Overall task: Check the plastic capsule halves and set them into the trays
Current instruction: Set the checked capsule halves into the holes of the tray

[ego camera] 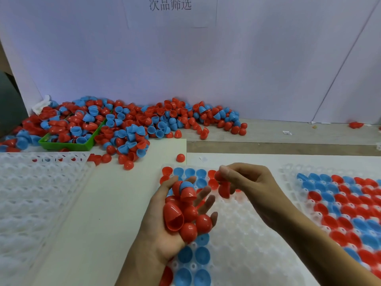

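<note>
Left hand: your cupped palm holds red halves, the biggest opening toward 5 o'clock.
Right hand: your fingertips pinch a red half, orientation blurred.
Tray: partly hidden by your hands.

Pale counter carries white trays: left, centre, right; upper left, capsule-half pile around green bin.

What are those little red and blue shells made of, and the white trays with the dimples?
The red shells in the left hand look like thin, hard moulded plastic: glossy, with bright highlights and sharp rims. The blue shells look the same. The middle tray seems thin translucent plastic, milky and shiny, probably formed sheet; its thickness cannot be judged.
</note>
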